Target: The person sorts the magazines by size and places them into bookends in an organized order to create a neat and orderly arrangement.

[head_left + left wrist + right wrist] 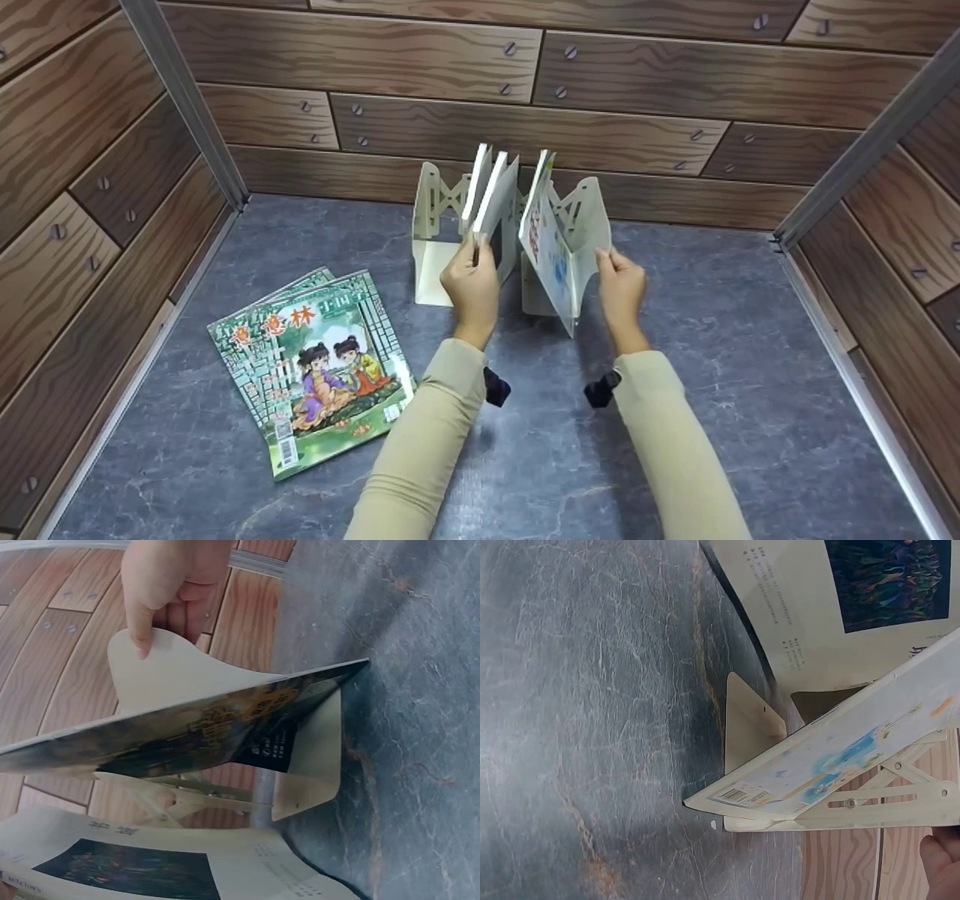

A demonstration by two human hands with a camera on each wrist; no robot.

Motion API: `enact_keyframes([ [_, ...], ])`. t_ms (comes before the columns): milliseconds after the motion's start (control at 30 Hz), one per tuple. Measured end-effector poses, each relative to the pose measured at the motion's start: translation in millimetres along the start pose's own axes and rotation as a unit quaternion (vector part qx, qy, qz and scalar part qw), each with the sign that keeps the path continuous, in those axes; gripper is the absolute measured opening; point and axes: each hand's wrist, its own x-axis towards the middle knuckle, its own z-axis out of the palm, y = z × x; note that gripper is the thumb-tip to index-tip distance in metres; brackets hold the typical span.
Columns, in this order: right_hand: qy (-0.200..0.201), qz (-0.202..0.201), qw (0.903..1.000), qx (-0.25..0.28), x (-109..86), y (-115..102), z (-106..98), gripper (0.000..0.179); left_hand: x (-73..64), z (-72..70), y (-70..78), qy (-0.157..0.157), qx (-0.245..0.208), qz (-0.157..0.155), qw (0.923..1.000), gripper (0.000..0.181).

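A cream extendable bookend (pixel 431 274) stands near the back wall with several books between its end panels. My left hand (pixel 472 289) pinches the near edge of the upright books (pixel 499 195) on its left side. In the left wrist view, a book's pale cover (pixel 255 855) with a dark picture shows below. My right hand (pixel 622 289) pinches the near edge of the right end panel (pixel 596 214), also seen at the top of the left wrist view. Between the hands a thin book (pixel 551 255) leans, its lower corner jutting forward. Its light, blue-marked cover (pixel 847 757) fills the right wrist view's middle.
Left of the bookend, magazines (pixel 337 382) with green illustrated covers lie overlapping on the grey marbled surface (pixel 525 465). Wood-patterned walls (pixel 450 60) with metal edge strips enclose the back and both sides. The bookend's crossed linkage (pixel 900 772) shows behind the leaning book.
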Motion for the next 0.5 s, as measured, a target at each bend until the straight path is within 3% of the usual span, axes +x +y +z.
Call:
enact_keyframes([
  [333,-0.005,0.011,0.9999,-0.01,0.0,0,0,0.018,-0.5,10.5,-4.8,0.028,0.001,-0.009,0.9996,0.021],
  [500,-0.005,0.008,0.9999,-0.005,0.3,0,0,0.018,1.0,15.1,-5.9,0.028,-0.002,-0.027,0.9992,0.021],
])
